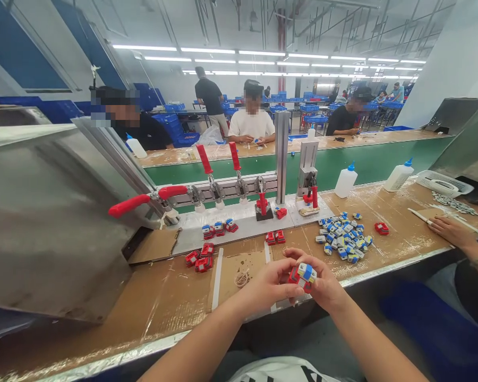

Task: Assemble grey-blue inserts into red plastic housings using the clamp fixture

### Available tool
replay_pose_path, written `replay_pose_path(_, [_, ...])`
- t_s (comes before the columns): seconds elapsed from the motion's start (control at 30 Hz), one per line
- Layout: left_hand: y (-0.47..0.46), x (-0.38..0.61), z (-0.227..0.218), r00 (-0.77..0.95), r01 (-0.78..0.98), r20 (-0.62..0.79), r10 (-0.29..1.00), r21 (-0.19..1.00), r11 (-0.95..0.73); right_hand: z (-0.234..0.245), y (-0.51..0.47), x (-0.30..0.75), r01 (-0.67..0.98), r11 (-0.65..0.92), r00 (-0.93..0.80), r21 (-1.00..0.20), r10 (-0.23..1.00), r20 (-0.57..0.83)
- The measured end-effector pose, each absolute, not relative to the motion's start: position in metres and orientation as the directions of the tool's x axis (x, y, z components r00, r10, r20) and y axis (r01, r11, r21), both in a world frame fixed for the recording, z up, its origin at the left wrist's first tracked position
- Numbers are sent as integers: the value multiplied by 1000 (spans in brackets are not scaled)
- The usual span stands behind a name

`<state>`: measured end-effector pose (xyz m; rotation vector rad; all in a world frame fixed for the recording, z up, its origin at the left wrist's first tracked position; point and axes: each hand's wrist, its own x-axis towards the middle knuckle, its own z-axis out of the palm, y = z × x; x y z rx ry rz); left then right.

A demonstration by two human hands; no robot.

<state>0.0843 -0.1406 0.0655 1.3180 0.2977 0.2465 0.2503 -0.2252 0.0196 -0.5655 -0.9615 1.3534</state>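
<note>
Close to the bench's front edge, my left hand [274, 280] and my right hand [327, 286] meet around a small red plastic block [293, 276]. On it sits a white block with a blue band [307, 272], between my right thumb and fingers. My left fingers are closed on the red block's side. To the right of my hands lies a heap of white blocks with blue bands [344, 239]. Two red blocks [275, 237] stand behind my hands. Further left are several more red blocks [202, 258], and red blocks topped with blue-banded pieces [219, 228].
A row of red-handled toggle clamps [213, 185] spans the back, with a smaller clamp stand [309, 185] beside it. White bottles with blue caps [346, 181] stand right. A metal box [51, 223] fills the left. A co-worker's hand [452, 229] rests on the bench at right.
</note>
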Motion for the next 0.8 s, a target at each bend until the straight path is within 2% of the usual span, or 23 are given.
replay_pose_path(0.17, [-141,82,68,937,-6,-68,343,978,209,18,-225,249,-552,176,-50,-815,969,243])
replay_pose_path(0.37, [-142,77,70,937,34,-75,341,992,123,23,-227,248,-607,264,44,-750,953,299])
replay_pose_path(0.47, [-143,75,69,935,43,-67,347,996,75,25,-227,249,-579,263,8,-772,948,317])
replay_pose_path(0.8, [-144,74,70,945,27,-75,319,988,153,16,-226,252,-455,218,-106,-863,949,295])
